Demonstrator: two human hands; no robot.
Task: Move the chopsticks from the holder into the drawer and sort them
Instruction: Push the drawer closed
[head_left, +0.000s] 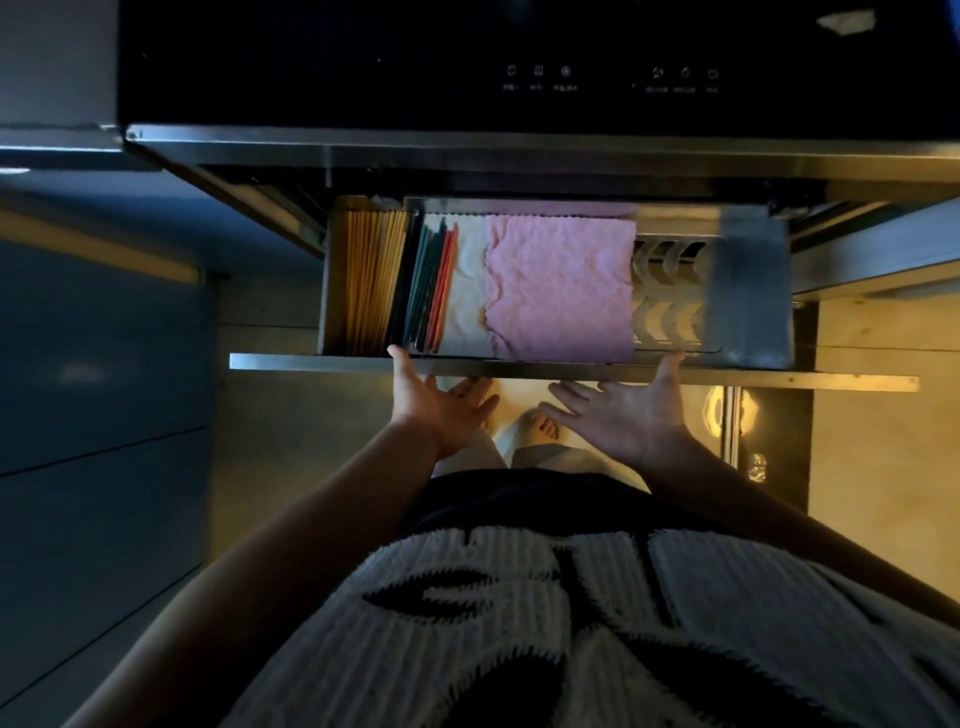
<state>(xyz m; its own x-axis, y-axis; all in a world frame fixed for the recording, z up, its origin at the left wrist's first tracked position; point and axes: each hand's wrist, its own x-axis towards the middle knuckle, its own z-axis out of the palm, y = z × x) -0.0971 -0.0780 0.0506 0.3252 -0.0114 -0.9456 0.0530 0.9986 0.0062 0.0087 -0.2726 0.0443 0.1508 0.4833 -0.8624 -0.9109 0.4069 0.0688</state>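
Chopsticks (400, 280) lie sorted in the open drawer (519, 366) beside cloths (561, 286).

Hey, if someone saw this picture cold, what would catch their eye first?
Probably the pink cloth lying across the middle of the open drawer, the brightest thing there. Next, the chopsticks lined up by colour along the drawer's left side, yellow, then dark, then red. Both hands, left and right, are spread open at its front edge.

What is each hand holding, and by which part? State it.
No chopsticks are held. Both hands, left hand and right hand, are open, palms up, under the drawer's front panel, thumbs on its top edge. It is contact with the panel, not a closed grip.
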